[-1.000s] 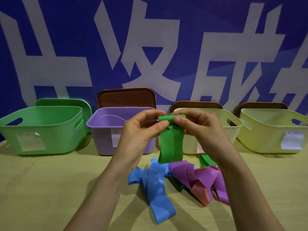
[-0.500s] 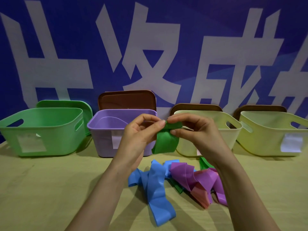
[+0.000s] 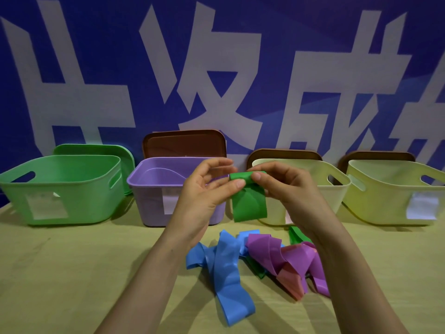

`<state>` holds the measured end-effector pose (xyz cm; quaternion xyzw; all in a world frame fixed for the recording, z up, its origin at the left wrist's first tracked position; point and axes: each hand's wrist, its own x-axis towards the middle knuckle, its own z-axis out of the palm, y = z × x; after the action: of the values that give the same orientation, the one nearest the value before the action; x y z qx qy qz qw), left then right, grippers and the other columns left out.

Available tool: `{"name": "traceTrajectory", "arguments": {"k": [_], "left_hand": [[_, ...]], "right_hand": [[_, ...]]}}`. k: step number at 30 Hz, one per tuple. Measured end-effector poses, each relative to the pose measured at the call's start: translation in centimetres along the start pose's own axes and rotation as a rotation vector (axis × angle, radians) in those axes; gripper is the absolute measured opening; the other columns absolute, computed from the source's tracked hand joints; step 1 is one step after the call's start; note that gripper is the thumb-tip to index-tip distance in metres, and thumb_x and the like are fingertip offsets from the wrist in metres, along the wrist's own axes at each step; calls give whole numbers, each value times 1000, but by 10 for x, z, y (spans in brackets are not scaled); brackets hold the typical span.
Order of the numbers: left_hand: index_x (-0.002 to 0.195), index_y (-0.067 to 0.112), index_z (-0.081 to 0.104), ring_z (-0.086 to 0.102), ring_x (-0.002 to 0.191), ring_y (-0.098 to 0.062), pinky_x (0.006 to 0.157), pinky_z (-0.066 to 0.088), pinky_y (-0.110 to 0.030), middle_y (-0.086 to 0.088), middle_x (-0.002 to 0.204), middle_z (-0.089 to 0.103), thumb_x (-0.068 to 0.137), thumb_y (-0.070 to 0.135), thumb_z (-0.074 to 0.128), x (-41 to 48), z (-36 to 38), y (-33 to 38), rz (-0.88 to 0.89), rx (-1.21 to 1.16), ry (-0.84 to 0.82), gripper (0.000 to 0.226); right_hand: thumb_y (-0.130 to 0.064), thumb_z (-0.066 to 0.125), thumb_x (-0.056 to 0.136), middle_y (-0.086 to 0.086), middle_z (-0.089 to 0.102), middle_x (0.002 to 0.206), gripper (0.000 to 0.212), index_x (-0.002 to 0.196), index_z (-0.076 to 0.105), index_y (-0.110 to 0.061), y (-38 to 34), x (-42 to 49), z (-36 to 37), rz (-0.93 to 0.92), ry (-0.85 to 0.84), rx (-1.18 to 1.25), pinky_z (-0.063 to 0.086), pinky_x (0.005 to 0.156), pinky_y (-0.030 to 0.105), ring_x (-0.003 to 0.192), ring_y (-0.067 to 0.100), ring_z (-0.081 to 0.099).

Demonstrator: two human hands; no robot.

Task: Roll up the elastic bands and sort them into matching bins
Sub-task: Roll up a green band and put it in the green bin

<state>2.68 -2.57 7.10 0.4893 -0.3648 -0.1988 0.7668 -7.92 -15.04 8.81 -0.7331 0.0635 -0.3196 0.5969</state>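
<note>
I hold a green elastic band [image 3: 249, 204] above the table, its top wound into a small roll and its tail hanging flat. My left hand [image 3: 207, 191] pinches the roll's left end with thumb and fingers. My right hand [image 3: 286, 186] pinches its right end. On the table below lie a blue band [image 3: 228, 266], a purple band [image 3: 272, 254], a pink band [image 3: 292, 283] and another green band [image 3: 297, 236], tangled together. At the back stand a green bin [image 3: 62, 189], a purple bin [image 3: 154, 189] and two pale yellow bins [image 3: 332, 189] [image 3: 390, 196].
Lids lean behind the bins: a green lid [image 3: 96, 150] and brown lids [image 3: 184, 143] [image 3: 284, 155] [image 3: 378, 156]. A blue wall with large white characters rises behind. White labels sit on the bin fronts. The yellowish table [image 3: 72, 273] spreads to the left of the pile.
The roll at the band's top has grown thicker and the hanging tail is shorter than a second ago. Both hands stayed at the same spot, fingers turning the roll.
</note>
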Motion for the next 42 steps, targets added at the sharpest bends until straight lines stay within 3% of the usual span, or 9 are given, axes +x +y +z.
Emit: {"name": "traceTrajectory", "arguments": {"k": [5, 10, 16, 19, 22, 25, 32, 36, 42], "left_hand": [[94, 7, 65, 71, 79, -17, 63, 54, -20, -11, 88, 72, 72, -3, 72, 1, 1, -4, -117, 39, 26, 25], [96, 5, 64, 71, 81, -15, 67, 55, -20, -8, 88, 73, 66, -1, 75, 0, -1, -1, -89, 46, 12, 33], [85, 12, 70, 69, 86, -20, 78, 58, -27, -8, 88, 72, 66, 17, 71, 0, -2, 3, -68, -80, 7, 20], [83, 16, 73, 69, 91, -20, 79, 57, -26, -8, 92, 73, 65, 14, 73, 1, -5, 3, -63, -55, -8, 19], [88, 14, 72, 69, 92, -17, 76, 54, -21, -5, 93, 74, 65, 11, 73, 1, -7, 3, -37, -20, -23, 23], [88, 10, 69, 69, 89, -14, 74, 53, -19, -5, 91, 74, 63, 7, 72, 1, -6, 2, -16, -4, -26, 25], [100, 13, 65, 68, 93, -14, 75, 55, -23, -2, 100, 70, 64, 16, 73, 0, -4, 3, -74, -30, -51, 36], [97, 4, 63, 70, 84, -17, 71, 57, -23, -7, 87, 71, 69, 16, 67, 0, -2, 1, -145, -123, -52, 30], [86, 12, 69, 69, 88, -18, 75, 55, -22, -6, 88, 71, 69, 19, 70, 5, -8, -4, -78, -75, -29, 18]], "right_hand": [[-19, 67, 70, 2, 70, 85, 25, 93, 68, -10, 1, 1, 3, -2, 32, 74, 54, 71, 25, 81, 10, 65], [-5, 73, 65, 20, 69, 89, 24, 88, 70, -9, 1, 1, 0, -48, 58, 74, 55, 79, 28, 85, 19, 64], [22, 63, 70, -5, 72, 83, 29, 78, 68, -5, 1, -1, 0, -142, -10, 38, 53, 76, 18, 86, 3, 68], [16, 66, 72, -4, 73, 90, 34, 91, 69, -12, 1, -2, 0, -114, -75, 32, 55, 79, 22, 91, 8, 68], [-9, 71, 71, 2, 70, 104, 41, 110, 65, -20, 0, -3, -3, -46, -117, 56, 55, 83, 28, 100, 18, 67], [-26, 65, 75, 9, 70, 98, 32, 105, 66, -14, -1, -2, -1, 22, -116, -1, 56, 81, 28, 91, 20, 68], [-14, 60, 85, 5, 69, 80, 19, 96, 67, 0, 1, 0, 2, 31, -72, 68, 54, 65, 20, 74, 10, 67], [-20, 66, 75, 7, 68, 84, 28, 97, 68, -3, 5, 2, 3, 26, -54, 88, 55, 67, 23, 78, 13, 66], [7, 69, 75, 6, 71, 88, 28, 91, 71, -15, 8, 2, 0, -66, -70, -18, 53, 83, 31, 86, 18, 64]]}}
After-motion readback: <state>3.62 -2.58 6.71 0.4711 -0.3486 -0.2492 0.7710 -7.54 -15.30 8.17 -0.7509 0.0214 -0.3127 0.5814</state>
